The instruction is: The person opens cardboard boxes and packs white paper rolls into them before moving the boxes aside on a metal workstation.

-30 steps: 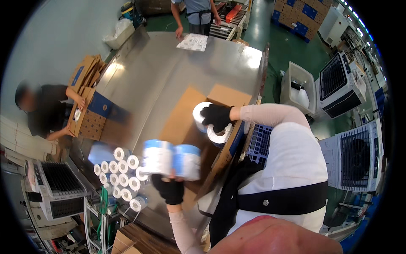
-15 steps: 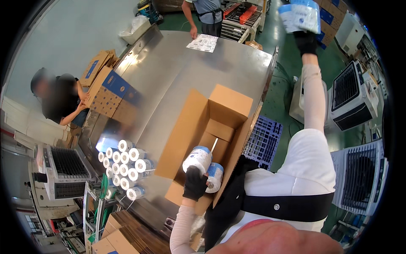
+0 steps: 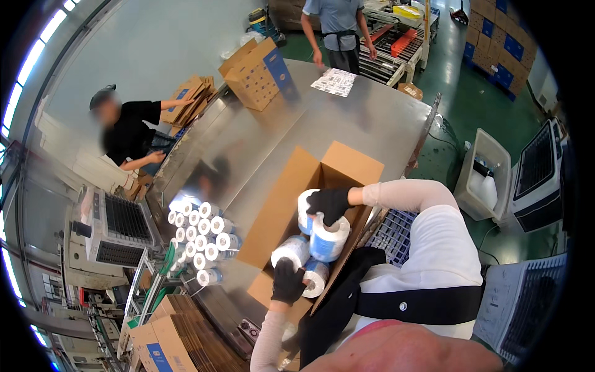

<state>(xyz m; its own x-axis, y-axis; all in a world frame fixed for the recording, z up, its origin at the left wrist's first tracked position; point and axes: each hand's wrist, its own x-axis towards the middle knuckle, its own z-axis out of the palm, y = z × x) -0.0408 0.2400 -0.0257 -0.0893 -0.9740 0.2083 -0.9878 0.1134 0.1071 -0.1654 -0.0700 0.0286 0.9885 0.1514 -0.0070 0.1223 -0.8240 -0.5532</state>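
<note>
An open cardboard box (image 3: 268, 214) with its flaps folded out stands on the table right before me, holding several paper rolls in white and blue wrapping. In the far part of the box, my right hand (image 3: 330, 205), black-gloved with bare fingertips, is closed over two rolls, a farther roll (image 3: 305, 218) and a nearer roll (image 3: 328, 239). My left hand (image 3: 288, 283), in a matching glove, grips the end of a tilted roll (image 3: 289, 250) at the near side. Beside its fingertips lies another roll (image 3: 317, 277). The box's bottom is mostly hidden.
Several more rolls (image 3: 201, 239) stand grouped on the metal table (image 3: 378, 111) to the left. A printed sheet (image 3: 334, 82) and another box (image 3: 257, 77) are at the far side. Two co-workers (image 3: 133, 133) stand around the table. A grey bin (image 3: 480, 177) is at right.
My right hand has come from the far upper right, with wrapped rolls, down into the box. The left hand stays at its roll. The left co-worker's box now stands farther along the table.
</note>
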